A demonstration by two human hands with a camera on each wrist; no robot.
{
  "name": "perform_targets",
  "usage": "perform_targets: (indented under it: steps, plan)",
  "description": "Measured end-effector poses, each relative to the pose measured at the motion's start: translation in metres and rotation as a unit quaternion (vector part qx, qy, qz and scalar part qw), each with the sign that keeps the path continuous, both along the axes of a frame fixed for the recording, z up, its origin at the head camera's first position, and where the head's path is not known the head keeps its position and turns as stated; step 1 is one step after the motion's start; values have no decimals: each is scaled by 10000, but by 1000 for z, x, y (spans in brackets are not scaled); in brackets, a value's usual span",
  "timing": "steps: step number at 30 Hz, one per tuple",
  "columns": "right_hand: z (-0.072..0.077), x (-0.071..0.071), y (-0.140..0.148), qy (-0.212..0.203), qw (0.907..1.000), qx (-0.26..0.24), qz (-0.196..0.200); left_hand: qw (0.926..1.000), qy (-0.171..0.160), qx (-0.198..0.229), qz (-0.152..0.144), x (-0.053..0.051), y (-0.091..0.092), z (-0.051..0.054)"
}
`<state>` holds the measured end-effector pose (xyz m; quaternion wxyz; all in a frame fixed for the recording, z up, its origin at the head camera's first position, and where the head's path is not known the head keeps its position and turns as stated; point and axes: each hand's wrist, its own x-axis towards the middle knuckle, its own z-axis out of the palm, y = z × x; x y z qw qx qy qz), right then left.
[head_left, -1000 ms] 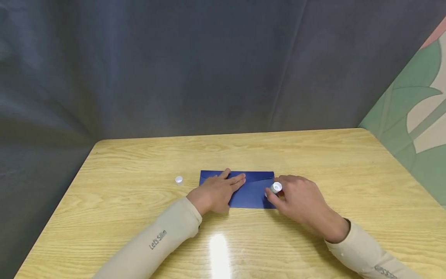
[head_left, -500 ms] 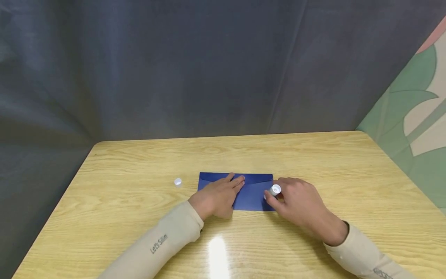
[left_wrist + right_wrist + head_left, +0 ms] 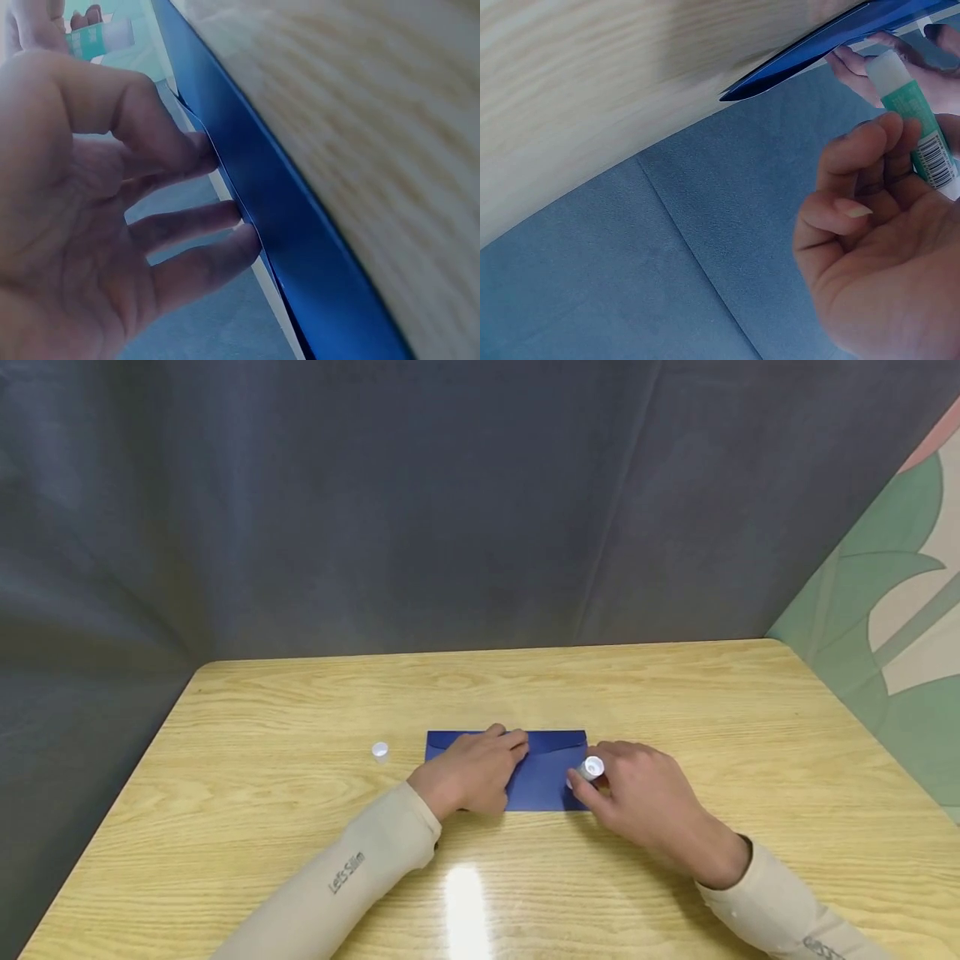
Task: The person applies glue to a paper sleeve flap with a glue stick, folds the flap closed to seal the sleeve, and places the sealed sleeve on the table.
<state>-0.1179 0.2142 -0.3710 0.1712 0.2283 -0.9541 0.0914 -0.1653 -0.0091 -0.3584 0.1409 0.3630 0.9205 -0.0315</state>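
Note:
A blue envelope [image 3: 543, 781] lies on the table with its flap [image 3: 558, 741] along the far side. My left hand [image 3: 476, 768] rests on its left half. In the left wrist view the slightly bent fingers [image 3: 199, 262] touch the envelope near the flap's edge. My right hand [image 3: 648, 789] is at the right end of the envelope and grips a glue stick [image 3: 592, 769], its hollow white end facing up. The right wrist view shows the glue stick's green label and barcode [image 3: 934, 160]. Its lower tip is hidden in the head view.
A small white cap [image 3: 380, 751] sits on the wooden table [image 3: 300, 710] left of the envelope. A dark curtain [image 3: 420, 510] hangs behind the table's far edge. At the right is a leaf-patterned panel [image 3: 885, 610].
My left hand's fingers have drawn in and bent more on the envelope, and the hand has shifted slightly right. The right hand still holds the glue stick in nearly the same place.

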Motion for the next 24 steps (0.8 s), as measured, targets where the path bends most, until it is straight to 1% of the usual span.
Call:
perform_targets:
  steps: [3, 5, 9, 14, 18, 21, 24]
  plan:
    - [0, 0, 0, -48, 10000, 17, -17, 10000, 19, -56, -54, -3, 2, -1]
    - [0, 0, 0, -57, 10000, 17, -21, 9998, 112, -105, -124, -5, 3, -1]
    - [0, 0, -1, -66, 10000, 48, -26, 9995, 247, -160, -149, -8, 4, 0]
    - [1, 0, -1, -79, 9999, 86, -22, 9993, 155, -299, -172, -10, 5, -1]
    - [1, -1, -1, -30, 10000, 78, 13, 9984, 230, -453, -231, -11, 8, -1]
    - [1, -2, -1, -4, 10000, 67, 17, 9981, 233, -539, -187, -10, 11, 0]
    - [1, -1, 0, -49, 10000, 65, 5, 9977, 146, -664, -73, -8, 15, 1]
